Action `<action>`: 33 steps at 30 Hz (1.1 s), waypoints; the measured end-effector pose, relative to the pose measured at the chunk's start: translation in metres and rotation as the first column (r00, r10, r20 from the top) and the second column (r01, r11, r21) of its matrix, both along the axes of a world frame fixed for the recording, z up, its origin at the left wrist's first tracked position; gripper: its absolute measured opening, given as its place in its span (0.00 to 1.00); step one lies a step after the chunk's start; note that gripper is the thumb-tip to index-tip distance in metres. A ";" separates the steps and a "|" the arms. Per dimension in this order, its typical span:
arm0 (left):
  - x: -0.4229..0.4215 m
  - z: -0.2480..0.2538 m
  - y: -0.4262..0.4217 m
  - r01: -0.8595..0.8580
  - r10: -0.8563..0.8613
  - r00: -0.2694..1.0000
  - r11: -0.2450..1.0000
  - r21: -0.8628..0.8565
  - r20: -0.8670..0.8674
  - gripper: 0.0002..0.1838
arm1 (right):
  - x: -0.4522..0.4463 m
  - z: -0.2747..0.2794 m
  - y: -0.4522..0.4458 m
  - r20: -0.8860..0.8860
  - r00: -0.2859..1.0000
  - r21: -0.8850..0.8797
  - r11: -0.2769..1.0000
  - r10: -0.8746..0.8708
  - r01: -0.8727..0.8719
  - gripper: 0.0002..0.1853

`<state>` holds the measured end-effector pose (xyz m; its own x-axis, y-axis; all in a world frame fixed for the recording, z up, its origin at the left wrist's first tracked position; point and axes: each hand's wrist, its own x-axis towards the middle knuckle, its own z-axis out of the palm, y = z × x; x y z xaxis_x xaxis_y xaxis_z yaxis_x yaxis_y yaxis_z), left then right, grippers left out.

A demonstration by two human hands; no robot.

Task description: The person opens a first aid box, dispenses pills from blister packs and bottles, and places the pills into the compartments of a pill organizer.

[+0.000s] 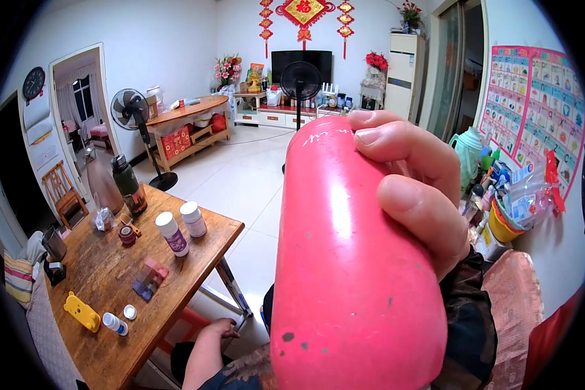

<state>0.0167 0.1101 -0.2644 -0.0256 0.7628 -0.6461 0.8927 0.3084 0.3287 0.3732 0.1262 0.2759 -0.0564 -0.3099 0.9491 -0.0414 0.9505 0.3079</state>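
Observation:
A glossy pinkish-red cylindrical flask (351,260) fills the middle of the view, very close to the camera. Its paint is chipped in several spots, and scratches mark its far end. My right hand (419,179) is closed around its right side, with fingertips pressed on the surface; a dark camouflage sleeve covers the wrist. My left hand does not show; camouflage cloth (240,374) appears left of the flask's lower end. Beside that cloth is a bare limb (205,354), and I cannot make out whose it is.
The wooden table (195,260) at left bears two white bottles (170,234) (193,220), a small bottle (115,324), its cap (130,312), a yellow bear-shaped item (82,312), and a dark green bottle (129,185). Fans (131,110) (300,81) stand beyond; cluttered containers (504,218) are at right.

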 end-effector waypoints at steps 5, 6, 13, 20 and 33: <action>0.005 0.011 -0.002 -0.021 0.021 0.999 1.000 -0.009 0.030 0.42 | -0.002 0.001 -0.002 -0.032 0.999 0.029 0.999 -0.028 0.029 0.26; 0.005 0.012 -0.002 -0.020 0.020 0.999 1.000 -0.009 0.028 0.42 | -0.002 0.001 -0.002 -0.038 0.999 0.032 0.999 -0.027 0.028 0.26; 0.004 0.012 -0.002 -0.024 0.025 0.999 1.000 -0.007 0.025 0.39 | -0.003 0.002 -0.005 -0.046 0.998 0.035 0.999 -0.034 0.035 0.27; 0.005 0.012 -0.001 -0.027 0.027 0.999 1.000 -0.008 0.029 0.37 | 0.002 0.005 -0.007 0.009 0.999 0.035 0.998 -0.050 0.050 0.30; 0.005 0.012 0.000 -0.037 0.037 0.999 0.999 -0.006 0.029 0.33 | 0.014 0.014 -0.014 0.111 0.992 0.006 0.998 -0.060 0.059 0.32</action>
<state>0.0216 0.1099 -0.2528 -0.0349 0.7580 -0.6513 0.8704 0.3433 0.3529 0.3876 0.1118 0.2901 -0.1803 -0.3051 0.9351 -0.0189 0.9516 0.3068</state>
